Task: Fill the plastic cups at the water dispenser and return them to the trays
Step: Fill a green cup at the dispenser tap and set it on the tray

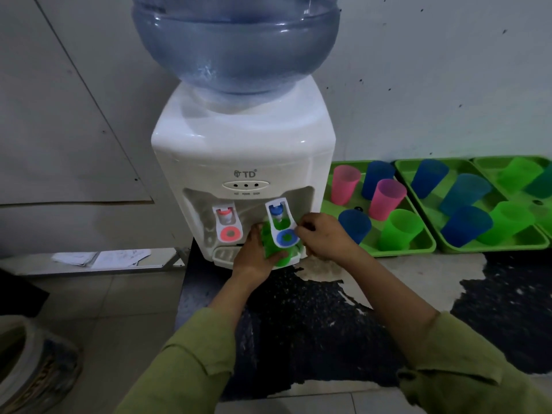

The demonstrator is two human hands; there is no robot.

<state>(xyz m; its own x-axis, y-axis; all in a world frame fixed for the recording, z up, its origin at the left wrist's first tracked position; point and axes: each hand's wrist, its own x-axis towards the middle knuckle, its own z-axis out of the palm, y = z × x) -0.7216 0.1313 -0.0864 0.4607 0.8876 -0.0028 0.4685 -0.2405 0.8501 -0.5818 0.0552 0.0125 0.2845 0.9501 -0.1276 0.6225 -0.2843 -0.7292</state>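
Water dispenser, white, stands on the dark desk with a big blue water bottle upside down on top. It has a red tap on one side and a blue tap on the other. The left hand is wrapped round a green cup and holds it under the blue tap. The right hand is just beside the blue tap lever, its fingers curled and touching the lever's edge; it holds nothing that can be seen. Both arms wear green sleeves. Next to the dispenser, by the wall, sit green trays. The near tray has two pink cups, two blue cups and one green one. The next tray holds more blue cups and a green cup. A third tray shows only partly at the edge. You cannot tell if the tray cups have water in them
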